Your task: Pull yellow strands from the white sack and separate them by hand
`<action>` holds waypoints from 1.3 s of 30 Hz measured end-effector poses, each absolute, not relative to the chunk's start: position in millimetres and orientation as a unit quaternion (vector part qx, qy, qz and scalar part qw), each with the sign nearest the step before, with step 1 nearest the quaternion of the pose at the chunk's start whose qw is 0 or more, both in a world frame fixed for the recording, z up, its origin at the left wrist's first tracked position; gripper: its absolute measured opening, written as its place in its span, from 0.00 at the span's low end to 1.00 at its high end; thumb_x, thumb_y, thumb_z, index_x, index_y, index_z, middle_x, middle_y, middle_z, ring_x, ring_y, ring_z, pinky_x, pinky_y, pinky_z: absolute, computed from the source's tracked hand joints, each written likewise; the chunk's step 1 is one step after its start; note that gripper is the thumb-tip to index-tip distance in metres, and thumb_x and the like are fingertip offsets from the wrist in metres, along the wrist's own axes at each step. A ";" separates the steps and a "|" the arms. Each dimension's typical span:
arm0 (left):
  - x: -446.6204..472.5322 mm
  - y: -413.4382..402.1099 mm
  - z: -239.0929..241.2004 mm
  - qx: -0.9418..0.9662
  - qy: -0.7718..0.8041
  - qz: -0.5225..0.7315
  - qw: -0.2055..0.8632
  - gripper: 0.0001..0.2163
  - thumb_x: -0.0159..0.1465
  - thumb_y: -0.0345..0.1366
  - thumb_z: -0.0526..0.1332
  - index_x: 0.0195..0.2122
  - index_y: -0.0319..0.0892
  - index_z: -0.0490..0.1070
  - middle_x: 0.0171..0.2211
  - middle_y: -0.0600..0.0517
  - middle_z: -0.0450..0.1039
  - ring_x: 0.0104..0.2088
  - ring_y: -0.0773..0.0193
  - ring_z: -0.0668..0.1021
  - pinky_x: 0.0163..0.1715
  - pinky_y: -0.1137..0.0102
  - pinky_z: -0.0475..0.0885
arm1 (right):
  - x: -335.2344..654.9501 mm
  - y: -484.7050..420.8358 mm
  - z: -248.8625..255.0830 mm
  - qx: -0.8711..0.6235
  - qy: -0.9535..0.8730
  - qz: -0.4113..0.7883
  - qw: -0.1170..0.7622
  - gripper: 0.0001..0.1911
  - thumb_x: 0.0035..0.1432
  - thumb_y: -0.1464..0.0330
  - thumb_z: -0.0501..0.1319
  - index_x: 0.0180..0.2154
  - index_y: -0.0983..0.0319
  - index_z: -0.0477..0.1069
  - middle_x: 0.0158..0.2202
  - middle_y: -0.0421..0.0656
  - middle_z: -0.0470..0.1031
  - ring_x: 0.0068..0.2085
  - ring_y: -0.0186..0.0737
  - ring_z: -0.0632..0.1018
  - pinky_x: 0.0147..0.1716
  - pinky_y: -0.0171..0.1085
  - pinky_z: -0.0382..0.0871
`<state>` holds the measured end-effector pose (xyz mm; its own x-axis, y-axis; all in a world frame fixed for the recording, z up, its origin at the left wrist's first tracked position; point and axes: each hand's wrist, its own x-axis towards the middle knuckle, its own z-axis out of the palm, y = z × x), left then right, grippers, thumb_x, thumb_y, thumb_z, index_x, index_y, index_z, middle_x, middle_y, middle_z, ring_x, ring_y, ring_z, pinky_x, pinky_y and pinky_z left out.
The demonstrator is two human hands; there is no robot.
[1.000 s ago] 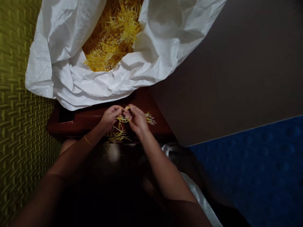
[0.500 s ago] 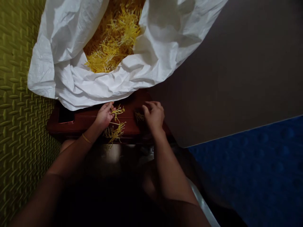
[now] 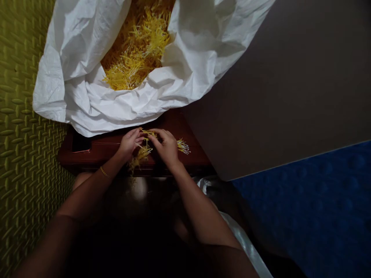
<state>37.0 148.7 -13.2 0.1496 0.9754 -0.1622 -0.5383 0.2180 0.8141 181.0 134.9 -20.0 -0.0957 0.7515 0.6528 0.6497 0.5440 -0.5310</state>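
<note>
Head view, looking down: low dark-red wooden table (image 3: 95,148), glossy, smooth, grooved along the front edge. Left of it a green foam mat (image 3: 23,135) with an embossed leaf-like pattern; right a plain grey-brown floor (image 3: 275,96), then a blue mat (image 3: 304,216) with round studs at lower right. White woven sack (image 3: 116,104), crinkled, mouth folded open, sits at the table's far edge and overhangs it; inside is a heap of thin yellow strands (image 3: 139,58) with pale tips. Left hand (image 3: 129,143) and right hand (image 3: 165,146) meet over the middle of the tabletop, palms down, fingers curled, fingertips of both pinched on a small yellow bunch (image 3: 146,134) held between them just above the wood. Loose strands (image 3: 139,156) lie under the left hand near the front edge; a second small tuft (image 3: 183,146) lies on the table just right of the right hand. Thin gold bracelet (image 3: 104,172) on the left wrist. Both forearms bare, angled inward from the bottom of the frame.
</note>
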 end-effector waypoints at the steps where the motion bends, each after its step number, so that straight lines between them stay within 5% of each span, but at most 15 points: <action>1: 38.0 147.6 -13.4 0.320 0.374 0.535 0.687 0.09 0.61 0.37 0.58 0.39 0.38 0.69 0.31 0.50 0.74 0.27 0.72 0.74 0.32 0.74 0.68 | 182.0 136.6 -22.2 -0.482 -0.716 0.077 0.498 0.11 0.58 0.63 0.57 0.41 0.59 0.72 0.38 0.44 0.77 0.38 0.42 0.75 0.40 0.40 0.66; 6: 41.3 138.1 -10.1 0.392 0.400 0.456 0.692 0.17 0.59 0.47 0.59 0.39 0.37 0.70 0.31 0.48 0.75 0.26 0.69 0.75 0.28 0.73 0.68 | 185.9 142.0 -28.1 -0.495 -0.673 0.114 0.538 0.11 0.56 0.64 0.58 0.41 0.60 0.72 0.40 0.45 0.76 0.42 0.42 0.75 0.43 0.40 0.67; 10: 42.9 134.9 -11.1 0.463 0.392 0.421 0.674 0.13 0.53 0.37 0.66 0.37 0.36 0.71 0.28 0.52 0.74 0.26 0.72 0.73 0.29 0.75 0.68 | 185.3 142.2 -24.7 -0.485 -0.672 0.115 0.548 0.11 0.54 0.65 0.59 0.41 0.60 0.72 0.41 0.45 0.76 0.44 0.42 0.74 0.46 0.41 0.66; 14: 42.0 139.0 -17.0 0.503 0.407 0.438 0.624 0.09 0.50 0.27 0.64 0.33 0.35 0.70 0.24 0.55 0.71 0.24 0.74 0.71 0.30 0.75 0.67 | 185.0 143.1 -23.3 -0.458 -0.636 0.239 0.573 0.13 0.51 0.64 0.61 0.40 0.60 0.72 0.39 0.43 0.75 0.39 0.39 0.74 0.41 0.39 0.67; 21: 39.1 143.6 -12.2 0.494 0.458 0.473 0.568 0.06 0.55 0.28 0.58 0.34 0.37 0.70 0.24 0.55 0.70 0.24 0.73 0.70 0.28 0.75 0.65 | 189.9 145.1 -22.2 -0.429 -0.506 0.423 0.617 0.15 0.44 0.63 0.66 0.37 0.59 0.72 0.29 0.36 0.73 0.26 0.31 0.70 0.28 0.33 0.66; 30: 44.0 142.2 -17.0 0.519 0.439 0.451 0.578 0.04 0.50 0.28 0.63 0.26 0.37 0.68 0.21 0.56 0.69 0.22 0.73 0.69 0.26 0.75 0.62 | 179.6 138.6 -17.4 -0.396 -0.502 0.502 0.582 0.12 0.45 0.64 0.65 0.36 0.58 0.76 0.36 0.39 0.77 0.36 0.34 0.75 0.39 0.36 0.68; 39: 42.0 140.6 -14.4 0.469 0.453 0.472 0.593 0.04 0.49 0.27 0.60 0.25 0.38 0.64 0.23 0.55 0.71 0.22 0.72 0.70 0.24 0.76 0.62 | 186.0 142.5 -18.8 -0.427 -0.464 0.480 0.610 0.13 0.40 0.63 0.68 0.31 0.60 0.75 0.25 0.36 0.74 0.21 0.27 0.66 0.22 0.31 0.61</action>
